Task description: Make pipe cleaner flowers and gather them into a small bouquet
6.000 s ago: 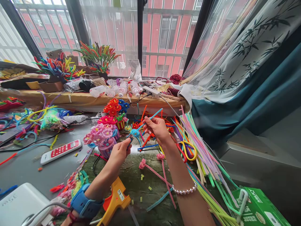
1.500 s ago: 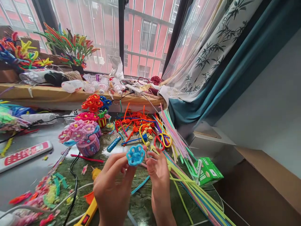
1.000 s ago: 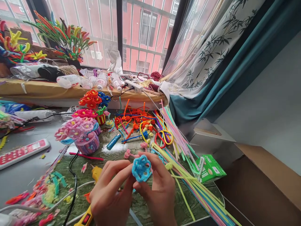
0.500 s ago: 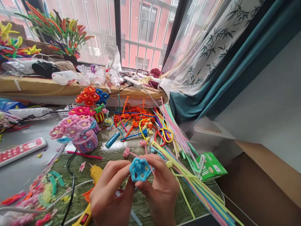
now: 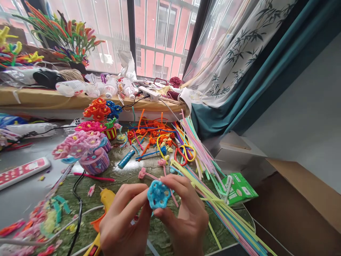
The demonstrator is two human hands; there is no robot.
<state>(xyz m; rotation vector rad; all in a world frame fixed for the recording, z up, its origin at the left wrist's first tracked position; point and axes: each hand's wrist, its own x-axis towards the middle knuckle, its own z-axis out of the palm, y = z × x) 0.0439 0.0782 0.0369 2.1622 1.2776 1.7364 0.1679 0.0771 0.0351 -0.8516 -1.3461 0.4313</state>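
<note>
A light blue pipe-cleaner flower (image 5: 159,194) with rounded loops is held up between my two hands, facing me. My left hand (image 5: 126,217) pinches its left edge with thumb and fingertips. On the other side, my right hand (image 5: 183,213) grips the right rim, index finger on top and thumb below. Behind the hands, pink flower pieces (image 5: 142,173) on pink stems lie on the green mat. The yellow hot glue gun (image 5: 107,198) rests beside my left hand, partly hidden by it.
Long pastel pipe cleaners (image 5: 221,209) run along the right. Red-and-yellow scissors (image 5: 181,156), a blue lighter (image 5: 126,159) and orange pieces lie farther back. Potted flowers (image 5: 94,161), a black cable (image 5: 80,202) and coloured scraps are at left; a green packet (image 5: 241,188) is at right.
The blue flower has turned slightly and now faces me more squarely. My right hand has shifted a little to the right, and the view has moved slightly.
</note>
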